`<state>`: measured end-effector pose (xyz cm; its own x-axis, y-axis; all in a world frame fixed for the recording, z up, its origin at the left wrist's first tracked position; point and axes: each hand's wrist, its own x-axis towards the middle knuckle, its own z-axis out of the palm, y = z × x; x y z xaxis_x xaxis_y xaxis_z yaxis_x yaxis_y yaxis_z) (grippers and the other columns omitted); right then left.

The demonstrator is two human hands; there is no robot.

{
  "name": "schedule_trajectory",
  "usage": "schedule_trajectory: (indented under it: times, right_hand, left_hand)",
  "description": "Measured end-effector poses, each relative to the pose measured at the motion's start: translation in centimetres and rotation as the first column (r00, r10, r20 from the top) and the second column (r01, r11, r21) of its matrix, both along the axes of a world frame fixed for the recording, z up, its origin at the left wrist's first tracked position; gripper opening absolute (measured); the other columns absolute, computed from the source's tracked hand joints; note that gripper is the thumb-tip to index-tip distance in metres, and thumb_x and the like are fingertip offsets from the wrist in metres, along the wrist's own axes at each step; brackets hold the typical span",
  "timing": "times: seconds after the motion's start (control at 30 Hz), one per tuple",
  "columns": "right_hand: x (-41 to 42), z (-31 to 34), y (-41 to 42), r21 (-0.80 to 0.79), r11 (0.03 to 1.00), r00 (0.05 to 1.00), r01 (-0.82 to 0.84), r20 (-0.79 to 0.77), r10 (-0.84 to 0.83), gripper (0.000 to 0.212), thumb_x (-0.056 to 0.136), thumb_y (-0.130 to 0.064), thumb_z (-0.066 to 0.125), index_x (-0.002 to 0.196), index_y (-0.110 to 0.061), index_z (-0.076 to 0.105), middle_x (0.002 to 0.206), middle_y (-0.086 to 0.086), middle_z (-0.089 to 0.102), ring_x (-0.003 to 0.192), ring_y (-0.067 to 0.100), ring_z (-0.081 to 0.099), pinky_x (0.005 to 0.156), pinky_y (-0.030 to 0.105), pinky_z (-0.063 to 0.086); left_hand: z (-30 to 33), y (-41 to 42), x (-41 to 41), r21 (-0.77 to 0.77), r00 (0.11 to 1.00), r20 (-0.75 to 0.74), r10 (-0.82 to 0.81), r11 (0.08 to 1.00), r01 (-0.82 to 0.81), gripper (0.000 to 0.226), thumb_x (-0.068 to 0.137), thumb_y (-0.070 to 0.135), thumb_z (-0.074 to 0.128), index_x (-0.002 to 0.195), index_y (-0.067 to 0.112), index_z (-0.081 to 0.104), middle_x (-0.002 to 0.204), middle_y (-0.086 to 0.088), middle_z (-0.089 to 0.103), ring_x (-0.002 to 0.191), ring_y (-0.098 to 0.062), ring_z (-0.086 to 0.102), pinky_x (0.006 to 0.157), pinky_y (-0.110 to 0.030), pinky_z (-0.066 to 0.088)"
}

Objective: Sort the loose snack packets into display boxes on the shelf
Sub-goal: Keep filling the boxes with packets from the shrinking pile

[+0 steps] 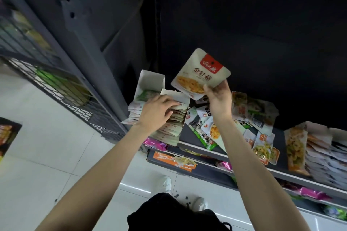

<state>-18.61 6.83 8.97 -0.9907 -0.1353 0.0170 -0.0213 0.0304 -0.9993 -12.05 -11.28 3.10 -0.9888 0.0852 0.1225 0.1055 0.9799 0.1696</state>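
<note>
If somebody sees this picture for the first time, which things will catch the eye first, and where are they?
First comes the cream snack packet with a red label, held up by the right hand against the dark shelf back, above centre. Just left of it, the left hand presses into a white display box filled with upright packets. To the right of the hands, a colourful heap of loose packets lies on the shelf.

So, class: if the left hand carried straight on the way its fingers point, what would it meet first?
The left hand already touches the packets in the display box; going on, probably that box's right wall, though depth is unclear.
</note>
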Motion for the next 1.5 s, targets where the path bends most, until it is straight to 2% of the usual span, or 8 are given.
schedule_trajectory:
  times: [0.23, 0.43, 0.63, 0.8, 0.93, 1.07, 1.33, 1.5]
  right_hand:
    - [-0.8, -5.0, -4.0, 0.511, 0.849, 0.973, -0.132, -0.095, 0.208, 0.027, 0.094, -0.012, 0.055, 0.12, -0.008, 0.059, 0.114, 0.003, 0.066, 0.105, 0.017, 0.062, 0.085, 0.025, 0.051]
    - [-0.7, -5.5, -3.9, 0.676, 0.723, 0.844, 0.141, -0.463, 0.269, 0.012, 0.083, -0.011, 0.067, 0.094, -0.012, 0.068, 0.082, 0.004, 0.07, 0.076, 0.023, 0.065, 0.064, 0.031, 0.051]
    - [-0.5, -7.3, -3.8, 0.849, 0.491, 0.824, 0.194, -0.413, 0.389, 0.015, 0.067, -0.001, 0.071, 0.068, -0.015, 0.067, 0.051, 0.004, 0.059, 0.045, 0.026, 0.056, 0.047, 0.026, 0.043]
    - [0.6, -7.4, -1.3, 0.751, 0.66, 0.883, 0.027, -0.328, 0.337, 0.03, 0.088, -0.009, 0.059, 0.117, -0.016, 0.063, 0.099, 0.007, 0.071, 0.082, 0.024, 0.067, 0.065, 0.036, 0.054]
    - [3.7, -8.9, 4.1, 0.648, 0.754, 0.912, 0.109, -0.366, 0.184, 0.033, 0.091, -0.004, 0.055, 0.122, -0.013, 0.061, 0.109, 0.007, 0.067, 0.087, 0.017, 0.065, 0.068, 0.026, 0.053]
    - [5.5, -11.9, 10.7, 0.784, 0.619, 0.957, 0.053, -0.217, 0.193, 0.036, 0.086, 0.003, 0.056, 0.116, -0.014, 0.066, 0.116, 0.006, 0.067, 0.105, 0.025, 0.063, 0.082, 0.042, 0.055]
    - [1.8, -15.0, 13.2, 0.952, -0.031, 0.792, -0.304, 0.271, 0.546, 0.049, 0.099, -0.032, 0.041, 0.145, -0.041, 0.027, 0.159, -0.004, 0.004, 0.146, 0.03, -0.002, 0.116, 0.051, 0.008]
    - [1.3, -16.7, 15.0, 0.944, -0.047, 0.828, -0.326, 0.309, 0.468, 0.054, 0.098, -0.039, 0.042, 0.146, -0.045, 0.018, 0.159, -0.006, -0.006, 0.145, 0.033, -0.004, 0.114, 0.053, 0.02]
  left_hand:
    - [-0.8, -0.9, 0.3, 0.15, 0.976, -0.213, -0.045, 0.986, 0.078, 0.017, 0.077, 0.022, 0.075, 0.094, 0.027, 0.074, 0.086, 0.006, 0.069, 0.08, -0.015, 0.066, 0.061, -0.028, 0.055]
    - [-1.0, -1.3, 0.1, 0.204, 0.973, -0.224, -0.051, 0.974, 0.098, 0.018, 0.076, 0.021, 0.077, 0.093, 0.027, 0.075, 0.085, 0.006, 0.07, 0.077, -0.014, 0.065, 0.059, -0.027, 0.054]
    - [-1.2, -1.1, 0.6, 0.156, 0.969, -0.241, -0.054, 0.983, 0.093, 0.019, 0.076, 0.017, 0.076, 0.093, 0.026, 0.075, 0.085, 0.007, 0.069, 0.077, -0.015, 0.065, 0.059, -0.024, 0.049]
    - [-0.4, 1.3, 2.4, 0.219, 0.938, -0.344, 0.045, 0.975, 0.033, 0.03, 0.082, 0.021, 0.064, 0.112, 0.02, 0.065, 0.104, 0.0, 0.066, 0.097, -0.021, 0.058, 0.083, -0.035, 0.048]
    - [0.2, 6.9, 4.5, 0.391, 0.91, -0.414, 0.014, 0.906, 0.164, 0.02, 0.088, 0.024, 0.054, 0.105, 0.015, 0.06, 0.091, 0.002, 0.064, 0.084, -0.012, 0.055, 0.073, -0.024, 0.044]
    - [-3.1, 11.7, 4.4, 0.475, 0.993, -0.111, -0.029, 0.876, 0.079, 0.022, 0.09, 0.028, 0.054, 0.108, 0.016, 0.056, 0.088, 0.007, 0.062, 0.078, -0.009, 0.058, 0.061, -0.026, 0.052]
    - [-9.0, 15.1, 0.7, 0.132, 0.903, 0.312, 0.296, 0.927, -0.35, 0.043, 0.094, 0.04, 0.049, 0.13, 0.017, 0.044, 0.121, -0.004, 0.058, 0.114, -0.021, 0.052, 0.082, -0.033, 0.051]
    - [-11.0, 17.1, -1.5, -0.076, 0.782, 0.465, 0.415, 0.899, -0.432, 0.094, 0.082, 0.071, 0.044, 0.147, 0.01, 0.016, 0.148, -0.019, 0.029, 0.133, -0.034, 0.031, 0.104, -0.043, 0.033]
